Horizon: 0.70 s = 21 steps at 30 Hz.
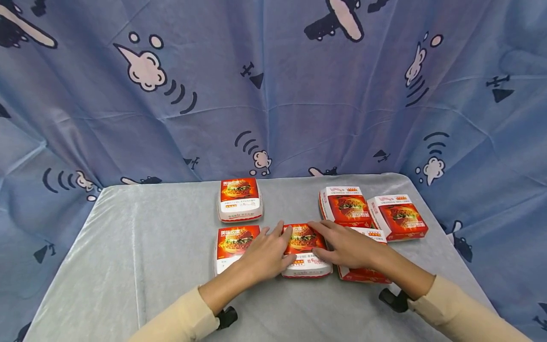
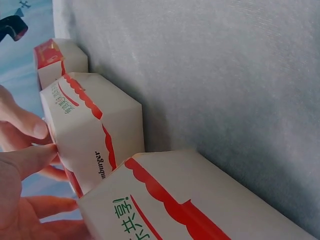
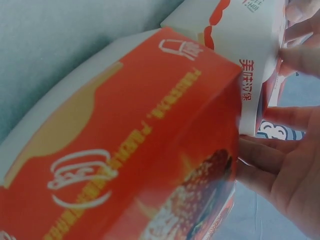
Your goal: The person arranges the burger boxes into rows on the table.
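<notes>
A burger box (image 1: pixel 304 262), red and white with a burger picture, lies on the table between my two hands. My left hand (image 1: pixel 266 255) touches its left edge with thumb and index finger; in the left wrist view the fingers look mostly straight at the box's side (image 2: pixel 95 125). From the other side my right hand (image 1: pixel 345 244) rests its thumb and index finger on the box's top and right edge. Left of it lies another burger box (image 1: pixel 228 247), partly hidden by my left hand. Under my right forearm sits a further burger box (image 1: pixel 361 275), partly covered.
A burger box (image 1: pixel 241 202) stands at the back, behind the left one. Two more, a burger box (image 1: pixel 348 209) and a tilted burger box (image 1: pixel 401 218), stand at the back right. The grey cloth-covered table (image 1: pixel 171 228) ends at a blue patterned curtain (image 1: pixel 273 95).
</notes>
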### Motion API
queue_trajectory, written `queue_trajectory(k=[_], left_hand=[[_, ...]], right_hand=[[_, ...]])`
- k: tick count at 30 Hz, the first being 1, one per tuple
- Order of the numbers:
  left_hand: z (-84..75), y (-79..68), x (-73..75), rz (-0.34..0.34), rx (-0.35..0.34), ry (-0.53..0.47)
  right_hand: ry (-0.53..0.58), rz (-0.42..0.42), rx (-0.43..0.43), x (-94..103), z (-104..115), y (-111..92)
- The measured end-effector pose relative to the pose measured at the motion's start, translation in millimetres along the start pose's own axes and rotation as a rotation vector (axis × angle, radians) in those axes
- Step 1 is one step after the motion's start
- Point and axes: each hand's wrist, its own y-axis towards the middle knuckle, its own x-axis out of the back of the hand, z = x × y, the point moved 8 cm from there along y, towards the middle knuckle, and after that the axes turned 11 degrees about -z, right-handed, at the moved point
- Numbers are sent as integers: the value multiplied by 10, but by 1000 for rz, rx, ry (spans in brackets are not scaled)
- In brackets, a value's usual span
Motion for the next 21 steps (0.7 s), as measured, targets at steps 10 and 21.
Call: queue_trajectory(k=[10, 21], left_hand=[[-7, -14, 20, 20, 15, -37], [-2, -7, 44, 14, 29, -55]], right_hand=[[-17, 8, 1, -26, -17, -2], [-15, 12, -2, -16, -9, -13]])
